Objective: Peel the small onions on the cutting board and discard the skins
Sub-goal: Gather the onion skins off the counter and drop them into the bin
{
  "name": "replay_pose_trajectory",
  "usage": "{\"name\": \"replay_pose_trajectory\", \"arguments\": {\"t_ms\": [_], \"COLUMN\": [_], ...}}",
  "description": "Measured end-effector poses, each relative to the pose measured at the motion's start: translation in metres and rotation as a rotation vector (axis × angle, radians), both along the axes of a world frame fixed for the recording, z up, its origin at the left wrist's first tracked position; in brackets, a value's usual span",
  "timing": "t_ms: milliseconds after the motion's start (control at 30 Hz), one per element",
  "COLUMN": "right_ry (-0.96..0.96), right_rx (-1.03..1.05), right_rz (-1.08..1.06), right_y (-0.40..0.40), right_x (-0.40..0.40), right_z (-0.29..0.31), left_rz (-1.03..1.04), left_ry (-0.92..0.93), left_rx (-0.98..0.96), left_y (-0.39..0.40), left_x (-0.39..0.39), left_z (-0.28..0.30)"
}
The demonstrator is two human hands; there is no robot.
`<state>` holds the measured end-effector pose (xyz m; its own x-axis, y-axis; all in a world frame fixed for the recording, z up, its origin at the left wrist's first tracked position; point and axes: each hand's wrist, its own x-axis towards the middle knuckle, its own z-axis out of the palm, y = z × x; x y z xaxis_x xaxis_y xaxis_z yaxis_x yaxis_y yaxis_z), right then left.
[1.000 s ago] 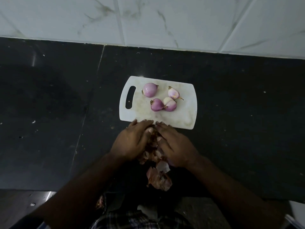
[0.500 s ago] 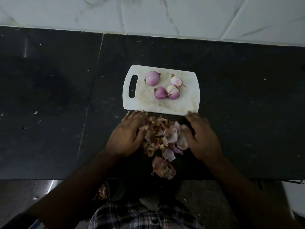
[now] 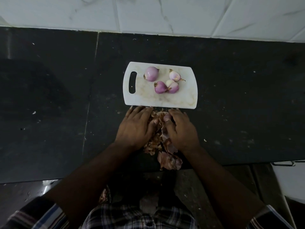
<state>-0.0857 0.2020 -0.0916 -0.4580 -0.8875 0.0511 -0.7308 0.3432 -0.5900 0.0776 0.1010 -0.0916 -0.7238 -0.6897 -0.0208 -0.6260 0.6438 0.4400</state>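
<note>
The left hand (image 3: 136, 125) is laid palm-down on the black countertop (image 3: 49, 113), its fingers held straight and close together, the fingertips reaching the near edge of the white cutting board (image 3: 186, 100). The right hand (image 3: 181, 129) is placed opposite it in the same flat manner, fingers extended and only slightly bent. Between the two hands a heap of onion skins (image 3: 159, 138) is pressed from both sides, the inner edges of both hands touching it; nothing is pinched or gripped by either hand. A further loose clump of skins (image 3: 170, 161) is seen just nearer the body, at the counter's front edge. On the cutting board four peeled small onions are set: a round purple onion (image 3: 151, 76) near the handle slot, a paler onion (image 3: 175, 75) with a thin root tail to its right, and a touching pair (image 3: 166, 87) below them. The counter is speckled with pale flecks, and it is backed by white marble-patterned wall tiles (image 3: 165, 14). A plaid shirt (image 3: 132, 217) is visible at the bottom of the view.
</note>
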Motion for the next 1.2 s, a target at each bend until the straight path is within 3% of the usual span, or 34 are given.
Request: {"name": "replay_pose_trajectory", "arguments": {"t_ms": [233,333,467,633,700,900,1200], "right_ry": [-0.018,-0.041,0.066,-0.202,-0.143,0.321,0.306], "right_rx": [0.029,0.054,0.125,0.12,0.071,0.13,0.024], "right_rz": [0.06,0.154,0.346,0.365,0.342,0.487,0.536], "right_y": [-0.014,-0.02,-0.015,0.009,0.032,0.089,0.008], "right_x": [-0.021,-0.028,-0.027,-0.025,-0.029,0.007,-0.002], "right_z": [0.007,0.002,-0.005,0.018,0.023,-0.003,-0.004], "left_rz": [0.038,0.044,0.039,0.06,0.164,0.32,0.424], "left_ry": [0.015,0.055,0.141,0.266,0.319,0.433,0.574], "left_rx": [-0.02,0.027,0.111,0.182,0.213,0.28,0.278], "left_y": [-0.006,-0.01,0.006,0.03,0.033,0.05,0.053], "left_x": [-0.012,-0.019,-0.021,-0.005,0.008,0.015,-0.019], "left_z": [0.0,-0.001,0.002,0.015,0.017,0.012,0.013]}}
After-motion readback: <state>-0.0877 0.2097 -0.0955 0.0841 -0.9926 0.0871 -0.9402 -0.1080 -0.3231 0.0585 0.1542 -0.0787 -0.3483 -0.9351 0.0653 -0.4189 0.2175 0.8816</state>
